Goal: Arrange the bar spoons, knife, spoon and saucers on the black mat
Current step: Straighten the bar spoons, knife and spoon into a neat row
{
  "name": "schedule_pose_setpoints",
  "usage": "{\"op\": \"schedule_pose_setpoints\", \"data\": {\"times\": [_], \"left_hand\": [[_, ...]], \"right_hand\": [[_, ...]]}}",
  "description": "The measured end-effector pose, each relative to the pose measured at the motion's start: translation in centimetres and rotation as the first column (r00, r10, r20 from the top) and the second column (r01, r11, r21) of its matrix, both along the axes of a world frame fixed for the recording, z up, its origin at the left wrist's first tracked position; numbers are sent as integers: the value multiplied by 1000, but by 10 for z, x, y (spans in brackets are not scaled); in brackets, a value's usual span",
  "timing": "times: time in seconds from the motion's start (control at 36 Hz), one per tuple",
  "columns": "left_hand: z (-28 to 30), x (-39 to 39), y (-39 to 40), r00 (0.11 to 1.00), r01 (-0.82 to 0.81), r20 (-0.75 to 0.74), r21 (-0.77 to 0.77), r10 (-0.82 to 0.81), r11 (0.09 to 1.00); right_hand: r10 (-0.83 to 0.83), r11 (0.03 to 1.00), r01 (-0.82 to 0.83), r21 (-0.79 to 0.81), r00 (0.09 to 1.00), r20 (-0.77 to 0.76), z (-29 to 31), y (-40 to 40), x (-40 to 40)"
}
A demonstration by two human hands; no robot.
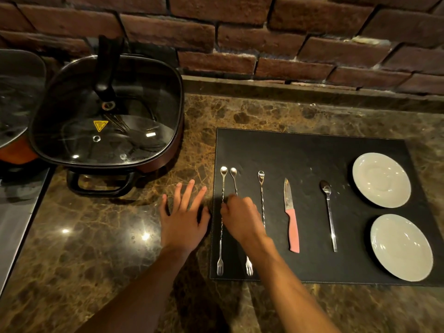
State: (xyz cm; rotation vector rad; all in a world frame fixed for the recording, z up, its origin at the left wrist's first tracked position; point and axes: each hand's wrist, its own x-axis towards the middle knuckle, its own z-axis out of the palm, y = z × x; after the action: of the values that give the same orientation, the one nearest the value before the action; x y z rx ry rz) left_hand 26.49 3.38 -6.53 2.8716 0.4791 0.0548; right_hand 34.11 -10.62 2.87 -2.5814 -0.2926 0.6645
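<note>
head view: the black mat (312, 152) lies toward the table's right edge. the right hand (242, 217) pinches the twisted stem of a bar spoon (221, 227) at the mat's left edge, likely squaring it with the two bar spoons beside it. the left hand (183, 219) rests flat, fingers spread, on the table (96, 248), probably bracing. the knife (292, 217), spoon (329, 212) and two saucers (382, 180) sit in a row rightward. the covered pan (108, 109) bears a yellow warning triangle; its writing is unreadable.
</note>
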Motion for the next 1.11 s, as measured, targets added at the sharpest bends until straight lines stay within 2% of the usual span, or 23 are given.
{"op": "schedule_pose_setpoints", "data": {"times": [0.11, 0.33, 0.75, 0.97, 1.11], "left_hand": [[0, 0, -1, 1000, -1, 15, -4, 1, 1000], [-2, 0, 0, 1000, -2, 31, 7, 2, 1000], [4, 0, 0, 1000, 16, 1, -2, -16, 1000], [6, 0, 0, 1000, 16, -24, -2, -16, 1000], [9, 0, -1, 999, 14, -30, -6, -14, 1000]], "right_hand": [[-107, 994, 109, -15, 989, 101, 0, -13, -8], [-109, 994, 110, -18, 993, 46, -3, -23, -19], [-299, 949, 289, 129, 952, 61, -9, -31, -28], [-307, 947, 295, 131, 947, 89, -11, -31, -28], [-258, 965, 249, 86, 959, 116, -12, -31, -28]]}}
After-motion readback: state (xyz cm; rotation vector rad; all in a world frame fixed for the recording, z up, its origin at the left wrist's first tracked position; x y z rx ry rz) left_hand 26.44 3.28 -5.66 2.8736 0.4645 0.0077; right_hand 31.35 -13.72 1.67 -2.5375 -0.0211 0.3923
